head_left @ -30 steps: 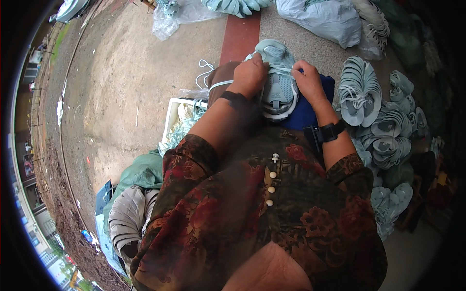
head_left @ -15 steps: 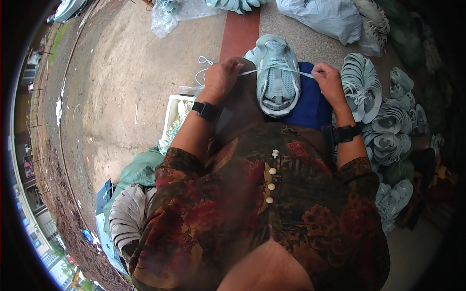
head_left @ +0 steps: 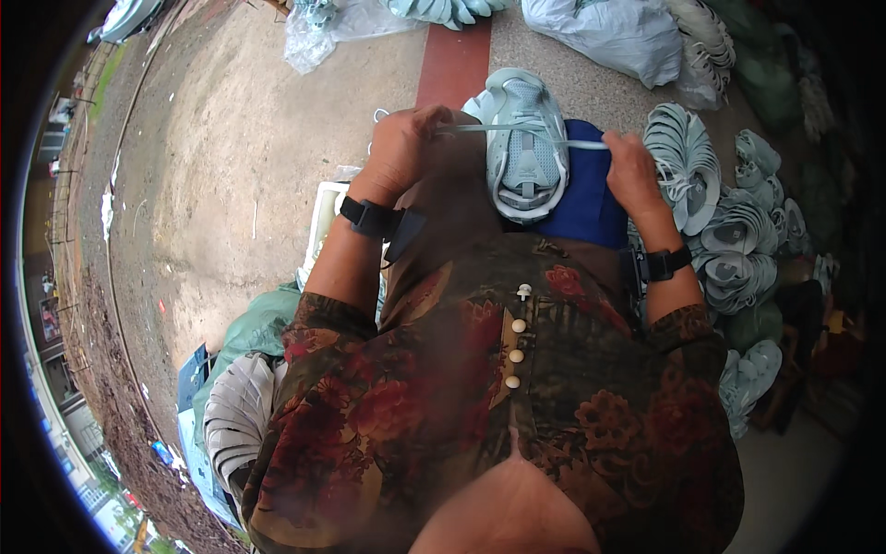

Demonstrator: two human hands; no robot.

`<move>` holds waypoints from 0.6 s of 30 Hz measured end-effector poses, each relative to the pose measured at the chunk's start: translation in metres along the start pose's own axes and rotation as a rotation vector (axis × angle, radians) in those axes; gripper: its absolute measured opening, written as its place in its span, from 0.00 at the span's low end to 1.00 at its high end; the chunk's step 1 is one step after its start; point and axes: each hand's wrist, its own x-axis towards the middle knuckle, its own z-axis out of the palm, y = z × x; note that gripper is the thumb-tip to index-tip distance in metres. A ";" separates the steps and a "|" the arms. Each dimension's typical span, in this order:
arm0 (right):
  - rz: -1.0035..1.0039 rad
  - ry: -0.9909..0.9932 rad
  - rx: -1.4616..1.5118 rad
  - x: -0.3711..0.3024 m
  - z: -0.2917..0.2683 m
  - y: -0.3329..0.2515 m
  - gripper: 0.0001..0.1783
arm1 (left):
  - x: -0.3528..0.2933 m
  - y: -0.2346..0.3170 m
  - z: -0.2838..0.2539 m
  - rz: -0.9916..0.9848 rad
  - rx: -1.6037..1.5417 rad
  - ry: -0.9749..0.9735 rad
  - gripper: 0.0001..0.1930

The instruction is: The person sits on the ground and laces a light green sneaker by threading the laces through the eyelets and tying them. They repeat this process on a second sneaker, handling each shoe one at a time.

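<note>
A pale blue-green sneaker upper (head_left: pixel 526 157) rests on my lap, its collar opening toward me. Pale shoelace (head_left: pixel 471 128) runs out from both sides of its front lacing. My left hand (head_left: pixel 411 138) pinches the lace on the left, a little away from the shoe, and a loose loop shows behind the fingers. On the right, over the blue cloth (head_left: pixel 591 198), my right hand (head_left: pixel 629 166) is closed on the other stretch of lace. Both stretches look taut. Part of a second similar upper (head_left: pixel 478 103) shows behind the shoe's left edge.
Stacks of nested shoe uppers (head_left: pixel 683 166) lie close on my right, with more behind them. A white box (head_left: pixel 320 217) stands by my left forearm, near a green sack (head_left: pixel 254 323) and grey stacked pieces (head_left: pixel 238 406). Ahead lies a white plastic bag (head_left: pixel 609 37).
My left hand has moved a little left and my right hand slightly right, drawing the lace farther out on both sides. The shoe stays almost in place.
</note>
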 end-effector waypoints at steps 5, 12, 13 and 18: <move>0.030 -0.107 0.515 0.017 0.029 -0.016 0.13 | -0.002 0.002 0.008 0.003 -0.010 0.026 0.06; -0.130 -0.093 0.340 0.044 0.043 -0.041 0.09 | 0.010 0.008 0.002 0.035 -0.080 0.080 0.03; -0.204 -0.034 0.350 0.046 0.046 -0.041 0.09 | 0.012 0.006 0.003 0.037 -0.091 0.074 0.04; -0.318 -0.133 0.107 0.056 0.037 -0.023 0.04 | 0.017 -0.010 0.006 0.048 -0.100 0.064 0.04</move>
